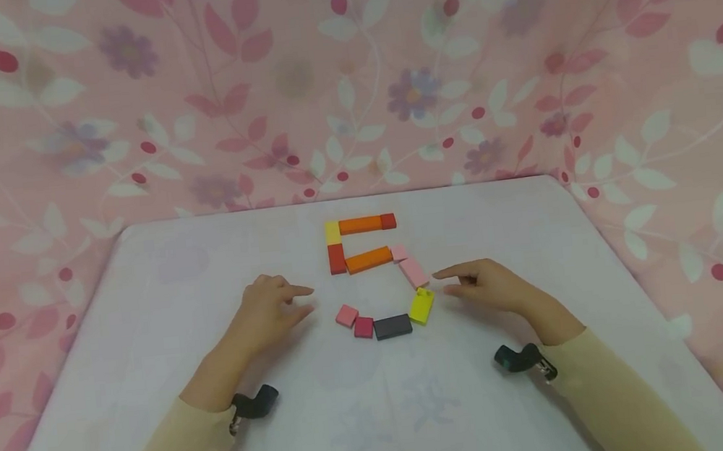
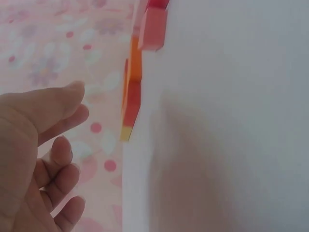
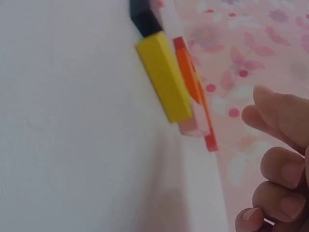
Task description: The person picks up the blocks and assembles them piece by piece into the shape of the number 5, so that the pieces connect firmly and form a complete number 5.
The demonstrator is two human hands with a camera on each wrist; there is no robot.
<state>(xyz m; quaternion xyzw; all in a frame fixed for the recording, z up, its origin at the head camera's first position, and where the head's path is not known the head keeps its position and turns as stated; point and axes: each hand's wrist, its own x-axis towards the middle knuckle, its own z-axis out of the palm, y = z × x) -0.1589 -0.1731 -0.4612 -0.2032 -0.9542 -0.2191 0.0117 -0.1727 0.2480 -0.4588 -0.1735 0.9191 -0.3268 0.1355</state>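
Several coloured blocks lie end to end on the table in the outline of a figure 5. An orange block with a red end block forms its top, and yellow and red blocks its left side. A second orange block, a pink block, a bright yellow block, a dark grey block and two small reddish blocks form the curve. My left hand hovers left of them, thumb and index finger apart, holding nothing. Beside the pink and bright yellow blocks, my right hand is likewise bare.
The blocks lie on a white-covered table. Behind and beside it hangs pink floral fabric. A dark wrist-worn device sits at the left cuff, and a similar device at the right one.
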